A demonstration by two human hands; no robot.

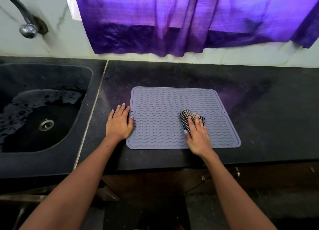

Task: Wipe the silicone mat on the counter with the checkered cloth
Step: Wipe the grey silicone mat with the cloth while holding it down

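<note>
A grey silicone mat (160, 109) with wavy ridges lies flat on the black counter (259, 109). My right hand (198, 135) presses a bunched black-and-white checkered cloth (185, 116) onto the mat's right-centre; the cloth shows beyond my fingers and partly under my palm. My left hand (119, 122) lies flat with fingers spread at the mat's left edge, thumb resting on the mat and the other fingers on the counter.
A dark wet sink (43, 109) with a metal drain sits to the left, a curved tap (25, 24) above it. A purple curtain (189, 22) hangs over the white wall behind the counter. The counter's front edge runs just below the mat.
</note>
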